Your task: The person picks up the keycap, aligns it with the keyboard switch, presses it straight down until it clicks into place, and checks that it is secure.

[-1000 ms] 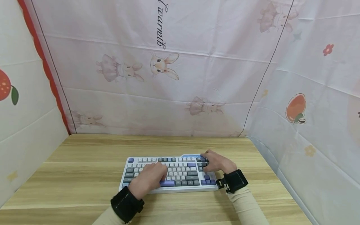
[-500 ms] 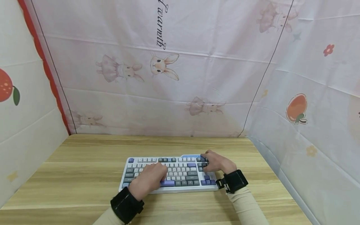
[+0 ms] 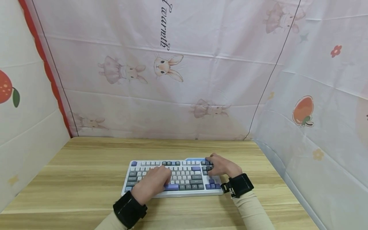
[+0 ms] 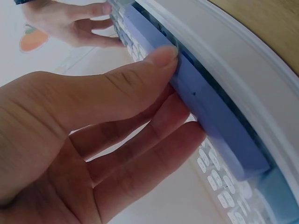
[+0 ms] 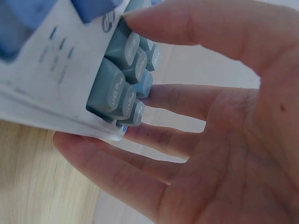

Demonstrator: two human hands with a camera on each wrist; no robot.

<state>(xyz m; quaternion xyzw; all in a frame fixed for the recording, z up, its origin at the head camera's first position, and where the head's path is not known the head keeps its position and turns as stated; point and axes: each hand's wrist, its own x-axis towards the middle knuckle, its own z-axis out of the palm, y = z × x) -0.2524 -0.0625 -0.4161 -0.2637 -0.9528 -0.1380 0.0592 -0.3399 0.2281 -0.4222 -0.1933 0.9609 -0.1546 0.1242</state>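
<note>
A white keyboard point(image 3: 178, 194) with grey, white and purple keys lies on the wooden table. My left hand point(image 3: 153, 181) is over its left half. In the left wrist view, the left thumb touches the purple space bar point(image 4: 229, 144), and the loosely bent fingers meet the keys along its far side. My right hand point(image 3: 225, 166) rests at the keyboard's upper right corner. The right wrist view has that thumb at the grey navigation keys point(image 5: 107, 86); the other fingers spread along the corner's edges, some tips hidden behind the keys.
A wooden table point(image 3: 72, 179) carries the keyboard. Printed cloth point(image 3: 184, 121) with rabbits stands along the back edge, with more patterned cloth at both sides. Both wrists wear black bands point(image 3: 129, 209).
</note>
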